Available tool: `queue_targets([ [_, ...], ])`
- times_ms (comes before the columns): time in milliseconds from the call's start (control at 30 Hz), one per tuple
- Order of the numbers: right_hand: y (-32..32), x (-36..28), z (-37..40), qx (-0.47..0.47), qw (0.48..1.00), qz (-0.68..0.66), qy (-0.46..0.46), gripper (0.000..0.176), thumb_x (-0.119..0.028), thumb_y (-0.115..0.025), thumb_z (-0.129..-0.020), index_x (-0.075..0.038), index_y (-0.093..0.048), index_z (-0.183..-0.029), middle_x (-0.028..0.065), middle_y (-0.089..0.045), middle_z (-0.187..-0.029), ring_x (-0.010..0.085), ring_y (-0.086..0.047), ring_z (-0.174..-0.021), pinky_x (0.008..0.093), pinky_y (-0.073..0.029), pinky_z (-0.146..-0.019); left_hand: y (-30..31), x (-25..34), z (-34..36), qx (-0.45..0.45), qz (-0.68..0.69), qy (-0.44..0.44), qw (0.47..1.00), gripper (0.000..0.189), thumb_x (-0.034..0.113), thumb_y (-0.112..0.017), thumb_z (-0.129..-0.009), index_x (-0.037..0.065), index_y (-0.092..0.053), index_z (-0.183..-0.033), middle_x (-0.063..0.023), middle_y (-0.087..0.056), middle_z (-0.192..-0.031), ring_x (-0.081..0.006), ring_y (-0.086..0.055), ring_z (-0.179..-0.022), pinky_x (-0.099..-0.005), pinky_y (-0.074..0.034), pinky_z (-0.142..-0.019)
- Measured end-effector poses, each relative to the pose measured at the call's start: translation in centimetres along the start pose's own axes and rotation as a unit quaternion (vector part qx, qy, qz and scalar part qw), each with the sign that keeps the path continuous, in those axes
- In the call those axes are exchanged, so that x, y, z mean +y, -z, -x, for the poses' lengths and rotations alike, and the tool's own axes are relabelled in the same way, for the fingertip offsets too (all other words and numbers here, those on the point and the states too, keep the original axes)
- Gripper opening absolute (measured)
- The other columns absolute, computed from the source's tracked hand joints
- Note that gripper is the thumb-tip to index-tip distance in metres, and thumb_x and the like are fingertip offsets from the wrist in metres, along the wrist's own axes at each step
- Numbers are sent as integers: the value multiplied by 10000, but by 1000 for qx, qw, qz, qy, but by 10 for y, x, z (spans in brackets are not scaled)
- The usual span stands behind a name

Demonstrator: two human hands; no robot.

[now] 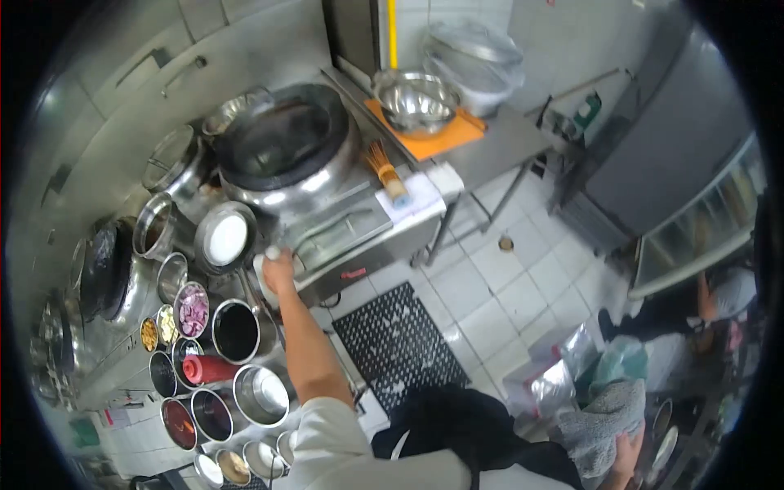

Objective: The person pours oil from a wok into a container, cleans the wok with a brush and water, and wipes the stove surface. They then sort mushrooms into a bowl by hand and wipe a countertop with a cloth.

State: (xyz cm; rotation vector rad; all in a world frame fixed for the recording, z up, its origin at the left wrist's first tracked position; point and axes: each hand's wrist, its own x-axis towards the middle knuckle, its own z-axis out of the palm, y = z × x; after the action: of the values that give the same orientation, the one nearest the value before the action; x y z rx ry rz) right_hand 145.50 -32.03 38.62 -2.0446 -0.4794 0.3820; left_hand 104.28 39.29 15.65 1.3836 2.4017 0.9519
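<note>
My left hand (278, 271) reaches out to the stove's front ledge, its fingers closed near a small pale knob-like end. A white cloth-like patch lies against that hand, and what the fingers hold is too small to make out. Just left of it stands a metal bowl of white granules (228, 239). At the lower right my right hand (625, 454) grips a grey towel (604, 420), which hangs beside my body. A large dark wok (282, 139) sits on the burner beyond my left hand.
Left of my arm crowd metal pots of chopped purple onion (193, 310), dark sauce (235, 331) and a red bottle (208, 369). A bamboo brush (385, 173) lies right of the wok. A steel bowl (416, 102) rests on an orange board (433, 145). Another person (727, 296) is at right.
</note>
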Motion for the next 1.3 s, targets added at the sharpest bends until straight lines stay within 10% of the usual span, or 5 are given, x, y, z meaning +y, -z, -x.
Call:
queue_targets([
  [300, -171, -9, -203, -139, 978, -128, -85, 622, -279, -622, -949, 41, -398, -1432, 172, -536, -1345, 280, -514, -1232, 386, -389, -1058, 62, 102, 68, 143, 5, -190, 971, 841, 453, -768, -777, -43, -457, -1382, -279, -495, -1362, -421, -487, -1257, -486, -411, -1044],
  [500, -365, -100, -270, -441, 873, -201, -56, 567, -376, -595, -965, 1, -472, -1369, 168, -566, -1285, 280, -552, -1188, 391, -426, -1019, 87, 233, 340, -385, 482, -291, 732, 775, 311, -731, -843, 97, -385, -1502, -247, -248, -1572, -410, -213, -1473, -464, -208, -1184],
  [700, -464, -223, -219, -686, 668, -265, 117, 534, -434, -577, -962, -8, -499, -1274, 127, -588, -1169, 225, -580, -1084, 339, -452, -944, 127, 230, 334, 84, 337, -329, 878, 822, 321, -703, -855, 118, -296, -1540, -273, -97, -1594, -444, -141, -1479, -509, -193, -1181],
  [1233, -318, -219, 133, -834, -33, -365, 412, 1114, -737, -484, -883, 15, -15, -1557, 282, -176, -1579, 350, -297, -1435, 451, -249, -1159, 449, 78, 487, 552, 239, -97, 793, 541, -40, -628, -848, 12, -459, -1359, -138, -538, -1270, -233, -526, -1205, -350, -402, -1040],
  [1300, -281, -252, 171, -910, -45, -375, 172, 1162, -802, -404, -855, 27, 15, -1553, 267, -151, -1596, 358, -223, -1464, 451, -198, -1182, 447, 69, 504, 546, 108, -130, 821, 538, -8, -656, -808, 15, -507, -1325, -196, -514, -1295, -318, -495, -1234, -387, -387, -1052],
])
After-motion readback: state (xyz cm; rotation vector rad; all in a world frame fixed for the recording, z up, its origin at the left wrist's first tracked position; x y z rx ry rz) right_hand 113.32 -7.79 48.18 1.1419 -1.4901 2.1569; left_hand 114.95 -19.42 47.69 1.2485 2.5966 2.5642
